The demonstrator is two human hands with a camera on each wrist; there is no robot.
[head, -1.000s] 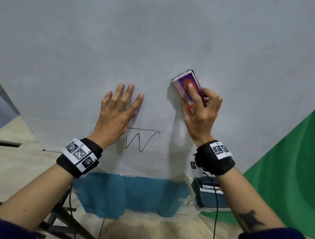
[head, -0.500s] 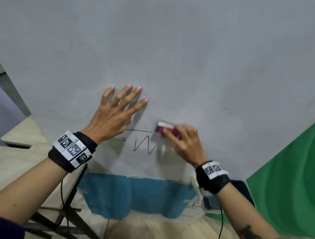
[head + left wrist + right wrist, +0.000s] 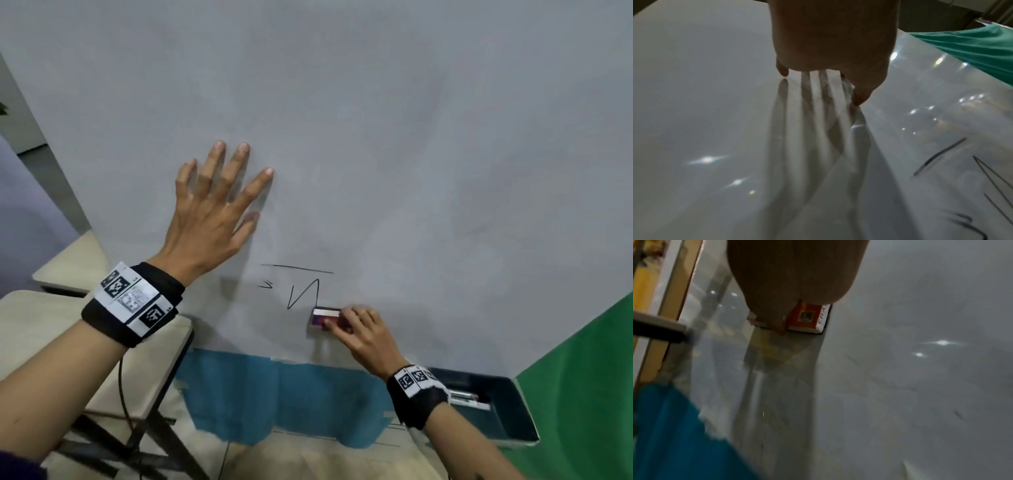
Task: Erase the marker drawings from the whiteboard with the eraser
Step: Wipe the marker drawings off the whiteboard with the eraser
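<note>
Whiteboard (image 3: 411, 137): glossy, pale grey, a thin black zigzag (image 3: 305, 293) under a straight line. Eraser (image 3: 323, 318), small block with purple-orange wrapper, lies flat on the board just right of the zigzag; your right hand (image 3: 363, 334) clamps its fingers round it. Your left hand (image 3: 209, 216) presses flat, fingers spread, upper left of the marks.

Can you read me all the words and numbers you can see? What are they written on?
"ERA": blue letters on the white side of the eraser, cut off by its edge; the R is unsure.
Orange label on the eraser: a dark mark, too blurred to read.
Wristbands: black-and-white code squares and tiny marks, not readable.
Whiteboard: marker lines only, a zigzag and a stroke, no clear word.
</note>
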